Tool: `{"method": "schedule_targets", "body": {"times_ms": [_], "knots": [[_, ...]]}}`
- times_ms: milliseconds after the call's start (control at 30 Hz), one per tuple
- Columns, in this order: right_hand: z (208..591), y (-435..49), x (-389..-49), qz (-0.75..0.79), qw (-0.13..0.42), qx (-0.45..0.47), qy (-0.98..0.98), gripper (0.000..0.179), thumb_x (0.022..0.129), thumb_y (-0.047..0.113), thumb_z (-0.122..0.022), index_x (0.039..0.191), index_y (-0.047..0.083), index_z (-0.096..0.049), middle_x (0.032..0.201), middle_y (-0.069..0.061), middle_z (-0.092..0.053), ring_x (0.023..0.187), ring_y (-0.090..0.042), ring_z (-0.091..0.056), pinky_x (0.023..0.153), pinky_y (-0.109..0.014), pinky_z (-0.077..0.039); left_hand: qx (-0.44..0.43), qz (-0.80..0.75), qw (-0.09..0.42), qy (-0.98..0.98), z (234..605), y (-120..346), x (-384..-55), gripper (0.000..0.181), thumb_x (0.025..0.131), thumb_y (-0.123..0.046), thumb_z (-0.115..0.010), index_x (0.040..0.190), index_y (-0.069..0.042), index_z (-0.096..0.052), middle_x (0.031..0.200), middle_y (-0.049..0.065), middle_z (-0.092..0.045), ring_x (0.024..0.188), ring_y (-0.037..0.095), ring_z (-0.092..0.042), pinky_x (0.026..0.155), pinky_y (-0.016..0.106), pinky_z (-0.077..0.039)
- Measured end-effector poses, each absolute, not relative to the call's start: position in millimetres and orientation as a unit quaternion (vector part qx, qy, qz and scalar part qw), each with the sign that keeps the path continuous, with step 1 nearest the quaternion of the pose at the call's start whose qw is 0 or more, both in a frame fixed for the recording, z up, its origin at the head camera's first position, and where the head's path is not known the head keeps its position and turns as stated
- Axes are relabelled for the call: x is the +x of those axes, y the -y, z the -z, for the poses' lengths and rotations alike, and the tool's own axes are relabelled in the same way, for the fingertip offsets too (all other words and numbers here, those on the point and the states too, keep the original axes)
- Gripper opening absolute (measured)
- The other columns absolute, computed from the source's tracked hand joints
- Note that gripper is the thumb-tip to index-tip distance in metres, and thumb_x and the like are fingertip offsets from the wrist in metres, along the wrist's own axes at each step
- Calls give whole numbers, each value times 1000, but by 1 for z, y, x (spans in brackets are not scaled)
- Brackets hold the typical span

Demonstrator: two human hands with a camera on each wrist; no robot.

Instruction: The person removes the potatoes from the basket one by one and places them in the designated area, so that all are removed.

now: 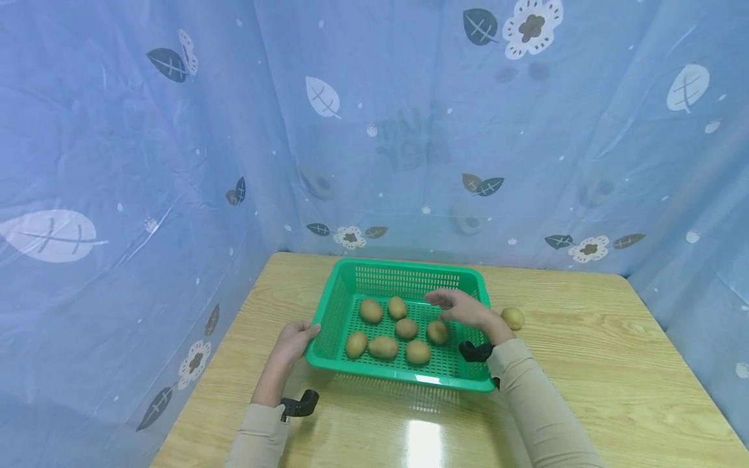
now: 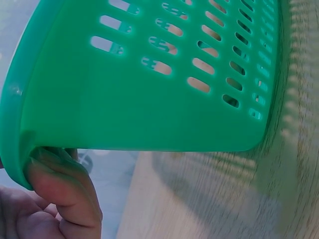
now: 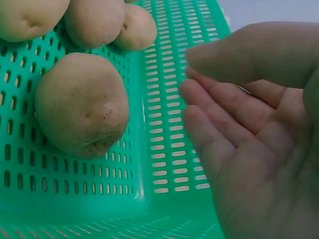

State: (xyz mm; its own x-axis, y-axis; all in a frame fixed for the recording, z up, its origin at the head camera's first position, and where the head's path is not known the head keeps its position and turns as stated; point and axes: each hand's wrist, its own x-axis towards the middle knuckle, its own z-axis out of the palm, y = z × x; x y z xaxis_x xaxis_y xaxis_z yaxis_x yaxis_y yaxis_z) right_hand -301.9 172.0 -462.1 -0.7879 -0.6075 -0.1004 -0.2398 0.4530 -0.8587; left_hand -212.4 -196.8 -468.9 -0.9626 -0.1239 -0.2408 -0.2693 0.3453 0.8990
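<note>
A green plastic basket point(image 1: 380, 372) with slotted walls stands on the table, and several potatoes point(image 1: 383, 347) lie spread over its floor. My left hand point(image 1: 294, 341) grips the basket's left rim near the front corner; in the left wrist view its fingers point(image 2: 65, 189) curl under the rim. Over the right part of the basket hovers my right hand point(image 1: 465, 308), fingers loosely bent and holding nothing. Nearest to it, just below, is one round potato point(image 3: 82, 104), which the fingers do not touch in the right wrist view.
One more potato point(image 1: 512, 318) lies on the wooden table point(image 1: 591, 351), outside the basket to the right. A blue patterned curtain point(image 1: 398, 130) hangs behind the table and along its sides.
</note>
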Motion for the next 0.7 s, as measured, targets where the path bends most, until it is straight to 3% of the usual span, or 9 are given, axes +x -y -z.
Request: {"method": "schedule_targets", "body": {"times_ms": [167,700], "knots": [[464,-172,-302,440,224,-245,-835,53,85,-8,-48,137,-4,-43,140,-23,-45,131,-43,-38,106,-53,-33,-117,-562,63,-817,468,196,-212,32,99,-20,-49,107,9,-61,90,14,-65,77,16,-60,69,27,-48],[464,-169,-301,380,246,-255,-854,54,84,-12,-53,137,-7,-42,140,-26,-44,132,-46,-36,104,-54,-35,-122,-553,60,-822,467,195,-210,32,98,-20,-49,108,8,-61,91,16,-65,77,16,-60,68,26,-46]]}}
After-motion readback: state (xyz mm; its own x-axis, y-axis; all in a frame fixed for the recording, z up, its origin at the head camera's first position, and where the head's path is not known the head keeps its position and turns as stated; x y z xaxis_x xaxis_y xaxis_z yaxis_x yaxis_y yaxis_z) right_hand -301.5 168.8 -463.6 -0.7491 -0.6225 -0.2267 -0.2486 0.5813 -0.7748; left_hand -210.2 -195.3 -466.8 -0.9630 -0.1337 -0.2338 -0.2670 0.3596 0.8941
